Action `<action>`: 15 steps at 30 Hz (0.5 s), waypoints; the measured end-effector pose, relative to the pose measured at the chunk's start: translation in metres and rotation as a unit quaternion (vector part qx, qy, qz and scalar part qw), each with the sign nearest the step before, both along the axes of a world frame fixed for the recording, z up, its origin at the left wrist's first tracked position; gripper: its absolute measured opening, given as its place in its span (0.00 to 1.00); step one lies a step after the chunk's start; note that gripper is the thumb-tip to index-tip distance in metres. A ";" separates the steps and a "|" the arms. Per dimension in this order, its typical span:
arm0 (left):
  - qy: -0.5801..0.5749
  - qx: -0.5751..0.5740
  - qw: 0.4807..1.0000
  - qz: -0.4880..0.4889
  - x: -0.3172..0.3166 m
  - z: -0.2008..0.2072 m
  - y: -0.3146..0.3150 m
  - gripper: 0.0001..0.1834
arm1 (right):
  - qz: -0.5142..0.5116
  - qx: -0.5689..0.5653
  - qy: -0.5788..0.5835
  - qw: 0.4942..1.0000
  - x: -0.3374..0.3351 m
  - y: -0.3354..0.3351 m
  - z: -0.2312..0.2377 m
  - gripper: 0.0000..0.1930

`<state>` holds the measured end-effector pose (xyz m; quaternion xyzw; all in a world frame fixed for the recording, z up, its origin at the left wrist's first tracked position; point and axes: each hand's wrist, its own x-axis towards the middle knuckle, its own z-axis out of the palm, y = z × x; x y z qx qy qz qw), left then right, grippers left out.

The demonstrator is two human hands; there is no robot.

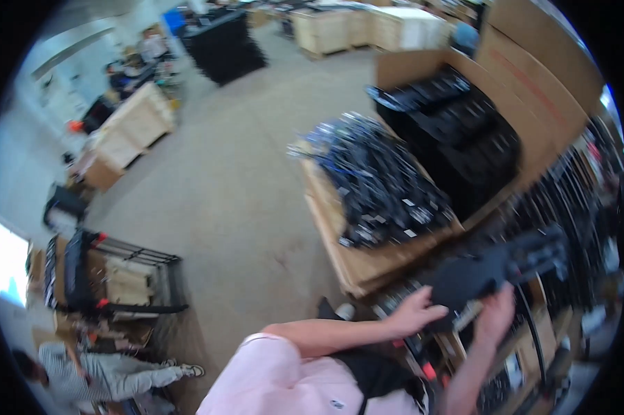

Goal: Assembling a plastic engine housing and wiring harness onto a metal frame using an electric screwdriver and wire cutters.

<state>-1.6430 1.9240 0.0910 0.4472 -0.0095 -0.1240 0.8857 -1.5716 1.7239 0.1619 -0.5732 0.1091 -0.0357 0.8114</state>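
At four o'clock, a black part [465, 275] is held in the right hand [494, 317], which grips its near edge; the left hand [416, 315], half curled, is at its left side, its grip unclear. Beyond, toward three, bundled dark cables [388, 190] lie on cardboard [357, 268]; at two stands an open carton [533, 90] of black pieces [457, 117]. Far off, past twelve, are wooden crates [320, 32].

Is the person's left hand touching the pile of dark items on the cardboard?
No, the left hand is at the edge of the black part, apart from the pile.
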 end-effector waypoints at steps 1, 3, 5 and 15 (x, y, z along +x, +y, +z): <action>0.073 0.037 0.997 -0.012 -0.018 0.017 0.009 0.28 | -0.041 -0.054 0.011 0.998 0.002 -0.005 -0.030 0.10; 0.040 0.074 0.996 0.005 -0.043 -0.028 0.005 0.27 | 0.021 0.025 0.015 0.999 -0.008 -0.009 -0.072 0.14; 0.090 0.187 0.973 -0.106 -0.058 -0.045 0.025 0.23 | 0.031 0.078 0.028 0.996 -0.020 -0.017 -0.108 0.21; 0.115 0.367 0.892 0.236 -0.100 -0.097 0.074 0.24 | 0.099 0.024 0.117 0.988 -0.026 -0.036 -0.148 0.20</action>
